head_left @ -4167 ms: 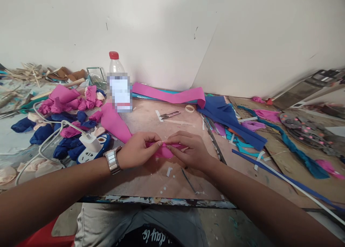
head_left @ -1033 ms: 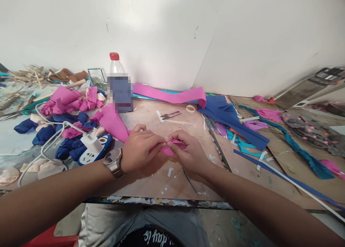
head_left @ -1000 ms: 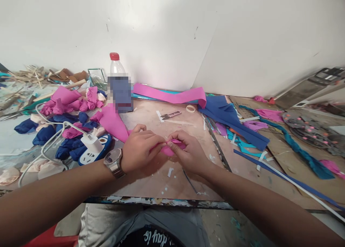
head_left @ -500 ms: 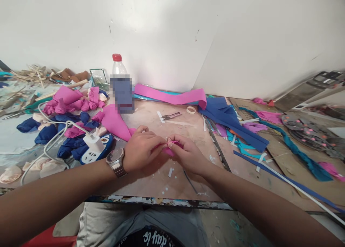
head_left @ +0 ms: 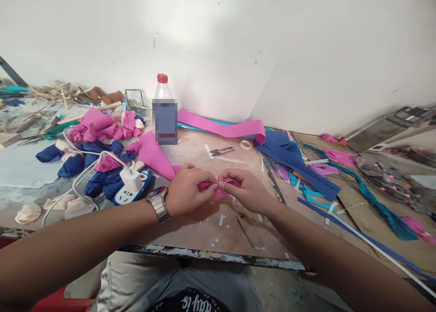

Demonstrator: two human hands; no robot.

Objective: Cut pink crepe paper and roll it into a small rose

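My left hand (head_left: pixel 188 191) and my right hand (head_left: pixel 248 190) meet over the middle of the brown board (head_left: pixel 204 225). Both pinch a small folded piece of pink material (head_left: pixel 218 189) between their fingertips. The piece is bunched, and most of it is hidden behind the fingers. A metal watch (head_left: pixel 159 204) sits on my left wrist. A larger pink sheet (head_left: pixel 155 154) lies just behind my left hand.
A pile of rolled pink and blue pieces (head_left: pixel 98 148) lies at left beside a white power strip (head_left: pixel 131 187) with cable. A red-capped bottle (head_left: pixel 164 112), small snips (head_left: pixel 221 151), a tape ring (head_left: pixel 245 144), a pink strip (head_left: pixel 221 126) and blue sheets (head_left: pixel 293 160) lie behind.
The pink piece has been folded smaller between my fingertips. My view has shifted, so the hands and the table's things sit a little further right in the picture.
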